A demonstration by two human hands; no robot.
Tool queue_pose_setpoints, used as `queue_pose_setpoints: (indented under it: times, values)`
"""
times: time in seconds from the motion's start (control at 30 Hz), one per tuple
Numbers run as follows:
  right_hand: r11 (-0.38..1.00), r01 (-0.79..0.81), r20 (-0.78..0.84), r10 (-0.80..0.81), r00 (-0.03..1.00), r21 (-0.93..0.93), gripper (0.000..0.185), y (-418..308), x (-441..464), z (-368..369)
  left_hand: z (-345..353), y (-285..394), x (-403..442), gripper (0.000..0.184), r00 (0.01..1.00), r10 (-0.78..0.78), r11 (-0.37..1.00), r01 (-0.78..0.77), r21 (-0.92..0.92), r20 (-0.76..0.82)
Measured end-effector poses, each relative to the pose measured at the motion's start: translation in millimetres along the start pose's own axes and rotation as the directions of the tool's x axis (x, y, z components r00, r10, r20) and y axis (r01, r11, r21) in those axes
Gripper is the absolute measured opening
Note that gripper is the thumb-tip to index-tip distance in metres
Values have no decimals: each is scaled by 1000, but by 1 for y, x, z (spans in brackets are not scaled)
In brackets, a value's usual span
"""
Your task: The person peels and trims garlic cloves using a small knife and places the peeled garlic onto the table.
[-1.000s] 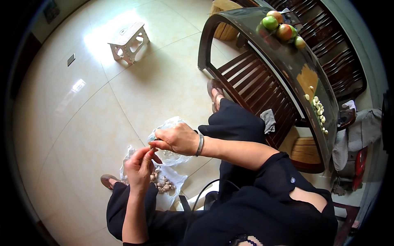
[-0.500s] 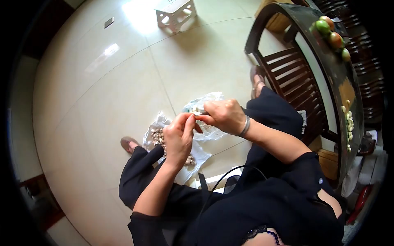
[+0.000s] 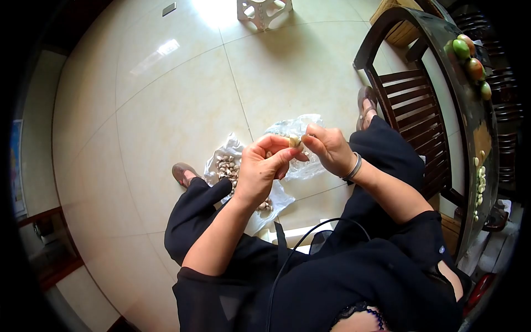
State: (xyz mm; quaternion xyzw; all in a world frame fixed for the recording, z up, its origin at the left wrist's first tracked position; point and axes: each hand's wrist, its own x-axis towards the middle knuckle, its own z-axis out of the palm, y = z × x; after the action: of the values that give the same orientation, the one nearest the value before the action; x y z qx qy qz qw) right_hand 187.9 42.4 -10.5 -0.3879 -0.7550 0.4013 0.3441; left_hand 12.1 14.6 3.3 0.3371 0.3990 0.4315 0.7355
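Observation:
My left hand (image 3: 262, 166) pinches a small pale garlic clove (image 3: 294, 142) between thumb and fingertips. Right beside it, my right hand (image 3: 331, 150) is closed, its thumb and curled fingers at the clove; whether it holds anything is too small to tell. Below my hands, a white plastic bag (image 3: 281, 202) lies spread on the floor with several unpeeled cloves (image 3: 226, 167) on it. A clear plastic bag (image 3: 307, 166) lies behind my right hand, its contents partly hidden.
At the right stands a dark table (image 3: 462, 91) bearing several green-red fruits (image 3: 474, 68) and several peeled cloves (image 3: 480, 185). A slatted wooden shelf (image 3: 412, 102) is beneath it. A white stool (image 3: 264, 12) stands on the tiled floor at the top.
The view has shifted, so the hands and bags appear further right and higher. My right hand has drawn slightly apart from my left, and the pale clove now shows more clearly.

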Motion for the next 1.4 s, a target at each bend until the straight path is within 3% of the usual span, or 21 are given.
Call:
queue_pose_setpoints:
  times: [0.17, 0.37, 0.7, 0.77, 0.83, 0.93, 1.03, 1.4]
  values:
    - [988, -56, 26, 53, 998, 143, 37, -2, -3, 3, -4, -11, 2, 9, 995, 5, 948, 27, -318, 100]
    - [983, -77, 7, 77, 997, 166, 36, 1, -7, 7, -9, -14, 4, 19, 996, -77, 897, 86, -433, 38]
    - [992, -86, 13, 88, 996, -97, 28, 3, -5, 4, -23, -11, 3, 19, 997, 27, 974, -42, -224, -71]
    - [986, -86, 29, 91, 995, -140, 26, 6, -7, 7, -25, -11, 2, 19, 997, 21, 976, -37, -215, -72]
    - [933, -125, 83, 162, 983, -337, 31, 13, -10, 9, -25, -11, 1, 20, 997, 16, 978, -31, -207, -76]
    - [919, -141, 120, 197, 973, -368, 30, 22, -13, 11, -22, -14, 0, 20, 999, -31, 979, 21, -201, -45]
    - [927, -154, 158, 219, 963, -342, 24, 26, -15, 10, -21, -17, 0, 22, 994, -110, 982, 105, -155, -27]
    - [982, -160, 237, 181, 954, -105, 17, 17, -9, -5, -18, -18, -1, 22, 988, -156, 983, 157, -97, 13]
